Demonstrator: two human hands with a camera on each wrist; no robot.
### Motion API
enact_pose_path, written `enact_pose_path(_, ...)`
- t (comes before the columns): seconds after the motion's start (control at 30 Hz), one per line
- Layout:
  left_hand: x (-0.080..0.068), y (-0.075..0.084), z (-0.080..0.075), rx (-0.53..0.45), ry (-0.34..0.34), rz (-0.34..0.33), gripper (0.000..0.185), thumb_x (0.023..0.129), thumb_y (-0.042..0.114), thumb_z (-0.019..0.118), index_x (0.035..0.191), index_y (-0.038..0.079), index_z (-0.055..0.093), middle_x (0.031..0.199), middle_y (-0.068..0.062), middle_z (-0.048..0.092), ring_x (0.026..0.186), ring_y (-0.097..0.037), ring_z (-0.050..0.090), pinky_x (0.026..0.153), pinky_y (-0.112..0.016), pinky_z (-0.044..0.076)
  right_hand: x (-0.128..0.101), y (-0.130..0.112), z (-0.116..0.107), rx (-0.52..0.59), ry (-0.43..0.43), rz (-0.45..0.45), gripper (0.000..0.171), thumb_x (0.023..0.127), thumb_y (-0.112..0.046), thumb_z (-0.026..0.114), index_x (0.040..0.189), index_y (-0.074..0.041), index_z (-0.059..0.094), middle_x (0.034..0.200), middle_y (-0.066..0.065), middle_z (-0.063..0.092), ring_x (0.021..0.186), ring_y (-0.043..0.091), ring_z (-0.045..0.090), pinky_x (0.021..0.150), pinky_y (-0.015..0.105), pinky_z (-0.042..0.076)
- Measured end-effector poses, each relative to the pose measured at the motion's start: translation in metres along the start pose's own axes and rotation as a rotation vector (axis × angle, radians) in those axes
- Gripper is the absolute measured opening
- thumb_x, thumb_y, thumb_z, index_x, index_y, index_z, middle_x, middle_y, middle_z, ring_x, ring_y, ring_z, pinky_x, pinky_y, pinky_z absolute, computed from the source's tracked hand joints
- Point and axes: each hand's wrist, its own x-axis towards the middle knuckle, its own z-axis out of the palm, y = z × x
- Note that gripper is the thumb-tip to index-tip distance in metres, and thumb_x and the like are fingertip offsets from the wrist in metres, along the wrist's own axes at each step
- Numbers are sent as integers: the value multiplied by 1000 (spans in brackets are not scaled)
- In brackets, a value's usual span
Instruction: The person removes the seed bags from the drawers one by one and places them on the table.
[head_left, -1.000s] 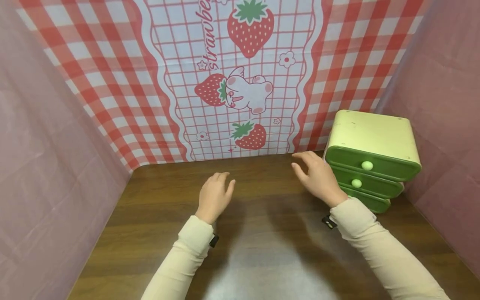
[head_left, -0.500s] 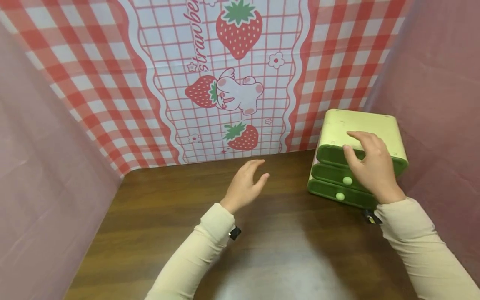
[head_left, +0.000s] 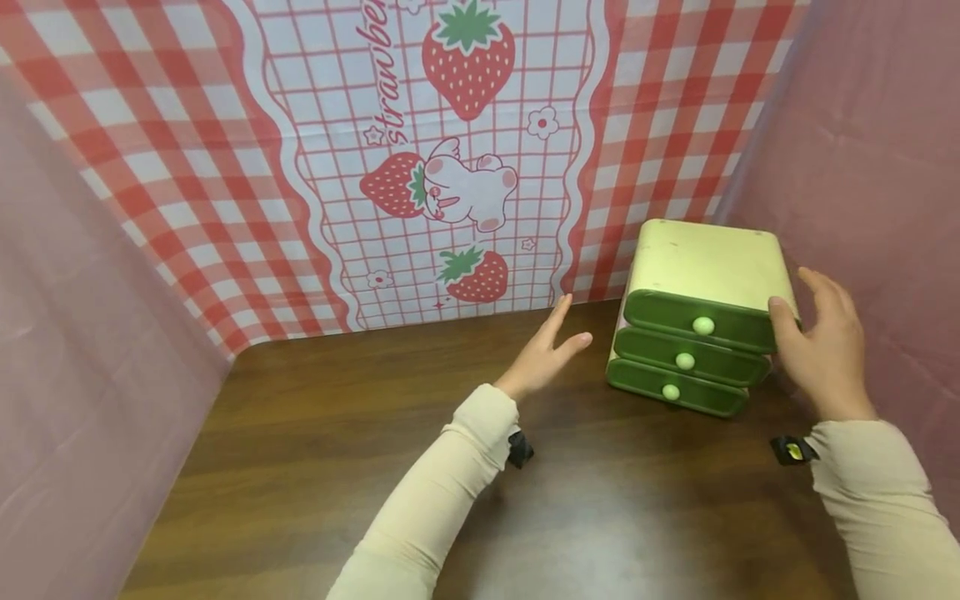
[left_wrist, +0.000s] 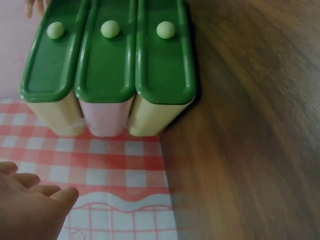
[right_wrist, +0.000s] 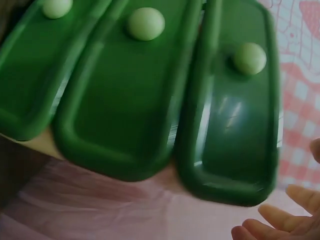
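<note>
A small three-drawer cabinet [head_left: 708, 258] has a pale yellow-green top, dark green drawer fronts [left_wrist: 107, 65] and round light green knobs [head_left: 702, 326]. All its drawers look closed. At its right side is my right hand [head_left: 828, 354], fingers extended and thumb near the top drawer's right end; I cannot tell whether it touches. The right wrist view has that hand's fingertips [right_wrist: 285, 220] beside one drawer front. My left hand [head_left: 542, 358] hovers left of the cabinet, apart from it, with fingers straight and thumb spread. Neither hand holds anything.
The cabinet stands on a brown wooden table [head_left: 337, 450] near its back right. Behind hangs a red-checked cloth [head_left: 465, 192] with strawberry prints. Pink curtains [head_left: 862, 167] close in both sides. Each wrist wears a black camera mount [head_left: 520, 450].
My right hand has moved right, passing in front of the cabinet to its right side. My left hand has moved right, towards the cabinet's left side. The head view has shifted slightly.
</note>
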Motion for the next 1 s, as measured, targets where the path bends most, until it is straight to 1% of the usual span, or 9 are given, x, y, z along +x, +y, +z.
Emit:
enact_pose_path(0.13, 13, 2, 11, -32, -27, -30, 74, 100, 42, 50, 158, 32, 7, 166, 11, 3, 152, -13, 8, 125, -40, 14, -4, 15, 0, 23, -67, 87, 63, 103, -33, 40, 157, -10, 18, 161, 23, 19, 145, 49, 19, 116, 67, 17)
enact_pose_path(0.27, 24, 7, 21, -113, -50, -56, 72, 100, 41, 48, 159, 32, 7, 166, 11, 5, 152, -14, 11, 125, -39, 16, -9, 25, 4, 76, -120, 191, 66, 104, -43, 34, 159, -16, 11, 162, 20, 16, 146, 45, 21, 117, 62, 20)
enact_pose_path(0.37, 31, 13, 28, -222, -76, -71, 71, 101, 38, 47, 159, 30, 8, 166, 7, 8, 152, -17, 12, 124, -38, 16, -12, 30, 8, 83, -136, 243, 66, 103, -47, 32, 159, -19, 10, 160, 21, 23, 144, 38, 29, 118, 47, 29)
enact_pose_path(0.43, 35, 18, 31, -282, -93, -75, 69, 101, 36, 45, 159, 27, 8, 166, 5, 9, 152, -18, 13, 124, -37, 16, -14, 33, 11, 66, -138, 250, 64, 104, -46, 31, 159, -20, 12, 157, 24, 29, 137, 32, 37, 108, 34, 37)
enact_pose_path(0.53, 39, 24, 36, -309, -111, -77, 68, 101, 33, 43, 159, 24, 9, 166, 5, 9, 152, -16, 13, 124, -34, 16, -17, 34, 13, 57, -133, 267, 64, 104, -47, 31, 159, -21, 13, 154, 25, 34, 123, 21, 44, 91, 24, 35)
enact_pose_path(0.6, 40, 26, 39, -300, -121, -76, 67, 102, 34, 43, 159, 23, 10, 166, 6, 10, 152, -14, 12, 124, -33, 15, -18, 35, 15, 69, -124, 277, 63, 104, -47, 31, 159, -20, 15, 151, 25, 37, 112, 12, 45, 88, 21, 34)
enact_pose_path(0.73, 42, 28, 45, -293, -128, -84, 68, 101, 35, 44, 159, 23, 12, 165, 8, 12, 151, -10, 13, 124, -32, 16, -18, 34, 17, 112, -110, 326, 61, 103, -49, 30, 158, -22, 21, 153, 20, 37, 121, 5, 43, 105, 26, 34)
enact_pose_path(0.83, 43, 27, 48, -297, -118, -97, 68, 100, 37, 45, 159, 25, 13, 165, 7, 14, 150, -11, 17, 123, -32, 18, -18, 35, 18, 160, -108, 351, 60, 104, -50, 28, 157, -23, 23, 159, 13, 28, 140, 9, 30, 121, 36, 22)
enact_pose_path(1.0, 43, 27, 51, -285, -113, -110, 69, 99, 39, 46, 159, 27, 14, 165, 8, 15, 150, -12, 18, 123, -35, 18, -18, 36, 19, 215, -110, 354, 60, 104, -50, 28, 157, -24, 19, 163, 5, 17, 150, 19, 14, 125, 43, 10)
